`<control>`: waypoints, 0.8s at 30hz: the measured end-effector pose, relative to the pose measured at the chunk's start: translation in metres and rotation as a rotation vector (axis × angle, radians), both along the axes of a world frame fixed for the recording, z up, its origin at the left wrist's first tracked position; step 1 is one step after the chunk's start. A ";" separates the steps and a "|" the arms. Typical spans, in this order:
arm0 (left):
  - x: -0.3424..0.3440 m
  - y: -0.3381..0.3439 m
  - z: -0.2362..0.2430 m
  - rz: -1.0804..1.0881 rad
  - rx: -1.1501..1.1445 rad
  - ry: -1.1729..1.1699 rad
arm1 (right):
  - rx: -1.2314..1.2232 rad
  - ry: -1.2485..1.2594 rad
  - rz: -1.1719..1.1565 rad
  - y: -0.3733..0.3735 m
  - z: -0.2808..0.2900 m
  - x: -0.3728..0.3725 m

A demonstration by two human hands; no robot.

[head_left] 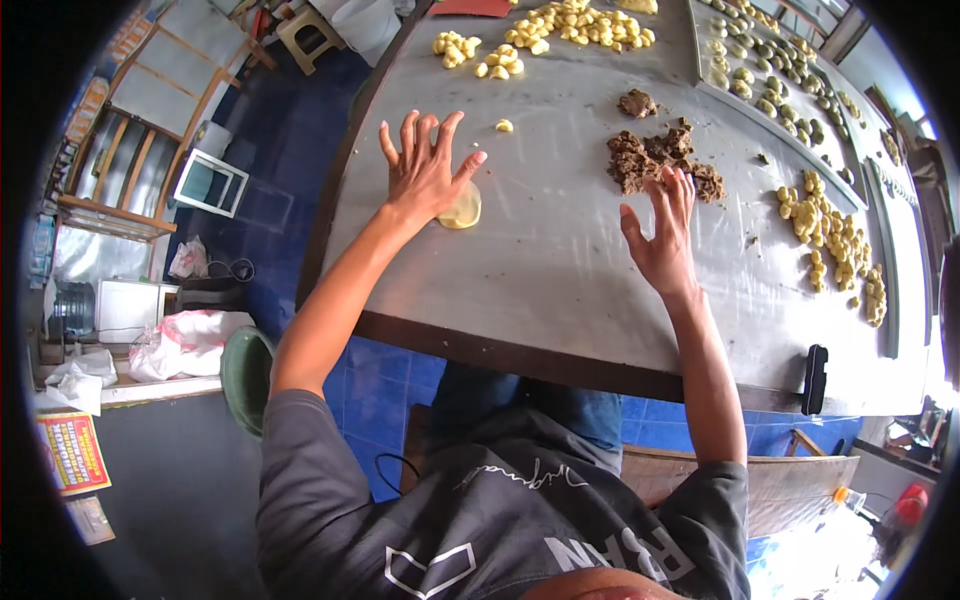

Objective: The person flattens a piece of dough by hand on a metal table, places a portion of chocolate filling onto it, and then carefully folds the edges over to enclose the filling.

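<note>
Pale dough disc (462, 208) pressed flat under left hand (425, 170), fingers splayed, near counter (540, 270) left edge. Right hand (665, 235) fingers apart over brown filling (655, 160). Risk: disc torn if overpressed.

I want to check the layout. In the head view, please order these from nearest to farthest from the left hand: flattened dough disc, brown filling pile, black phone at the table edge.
1. flattened dough disc, under the left hand.
2. brown filling pile, to the right.
3. black phone, far right, near edge.
</note>
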State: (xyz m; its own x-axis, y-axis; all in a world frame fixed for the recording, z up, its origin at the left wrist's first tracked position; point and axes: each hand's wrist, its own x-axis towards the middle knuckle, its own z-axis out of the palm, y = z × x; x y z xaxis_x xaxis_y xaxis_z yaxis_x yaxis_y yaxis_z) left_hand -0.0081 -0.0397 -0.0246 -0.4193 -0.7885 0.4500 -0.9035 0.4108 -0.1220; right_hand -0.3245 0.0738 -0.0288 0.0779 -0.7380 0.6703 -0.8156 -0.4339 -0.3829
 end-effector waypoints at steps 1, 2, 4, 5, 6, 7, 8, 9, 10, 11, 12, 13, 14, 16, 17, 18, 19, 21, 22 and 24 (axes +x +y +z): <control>-0.004 -0.001 0.005 -0.002 -0.001 -0.001 | -0.001 -0.001 -0.002 0.000 0.000 0.000; -0.009 -0.004 0.009 -0.010 -0.018 0.027 | -0.004 0.008 0.000 -0.001 -0.001 -0.001; -0.021 -0.001 0.009 -0.016 -0.033 0.060 | -0.005 0.023 0.004 -0.001 -0.001 -0.002; -0.027 0.004 0.005 -0.052 -0.021 0.052 | -0.006 0.016 0.004 -0.001 -0.001 -0.003; -0.030 0.009 0.002 -0.088 -0.010 0.044 | -0.006 0.008 0.003 -0.001 0.000 -0.003; -0.027 0.011 0.000 -0.087 -0.009 0.046 | -0.005 0.010 0.003 -0.001 0.000 -0.004; -0.023 0.013 -0.001 -0.066 0.006 0.078 | -0.016 0.021 -0.008 -0.001 0.000 -0.004; -0.018 0.015 -0.002 -0.046 0.022 0.109 | -0.027 0.032 -0.020 -0.001 0.001 -0.005; -0.015 0.018 -0.002 -0.045 0.011 0.110 | -0.025 0.030 -0.022 0.000 0.001 -0.004; -0.012 0.019 -0.001 -0.046 0.014 0.109 | -0.020 0.022 -0.015 -0.001 0.000 -0.003; -0.009 0.019 0.000 -0.067 -0.014 0.075 | -0.014 0.013 -0.007 0.000 0.000 -0.002; -0.009 0.019 0.004 -0.089 -0.044 0.042 | -0.015 0.012 -0.009 -0.001 0.000 -0.002; -0.011 0.019 0.007 -0.091 -0.045 0.040 | -0.015 0.008 0.005 -0.001 0.000 -0.002; -0.016 0.018 0.012 -0.078 -0.065 0.081 | -0.014 0.004 0.019 -0.001 0.000 -0.002; -0.019 0.019 0.009 -0.078 -0.063 0.080 | -0.022 0.010 0.012 -0.002 -0.001 -0.002; -0.024 0.023 0.005 -0.116 -0.037 0.091 | -0.030 0.017 0.005 -0.002 -0.002 -0.002; -0.029 0.027 0.004 -0.153 -0.009 0.104 | -0.028 0.019 0.006 -0.002 -0.002 -0.002; -0.032 0.032 0.005 -0.165 -0.053 0.089 | -0.022 0.013 0.001 -0.002 -0.003 -0.002; -0.033 0.034 0.006 -0.231 -0.084 0.051 | -0.020 0.013 0.001 -0.002 -0.003 -0.002; -0.035 0.035 0.009 -0.333 -0.138 0.015 | -0.031 0.014 -0.001 -0.002 -0.003 -0.004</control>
State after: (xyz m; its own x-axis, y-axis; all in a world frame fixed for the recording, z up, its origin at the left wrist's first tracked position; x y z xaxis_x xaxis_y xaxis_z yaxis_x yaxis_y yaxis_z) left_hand -0.0431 -0.0047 -0.0160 -0.6354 -0.5411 0.5509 -0.7252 0.6633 -0.1849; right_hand -0.3284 0.0720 -0.0318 0.0864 -0.7170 0.6917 -0.8211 -0.4444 -0.3581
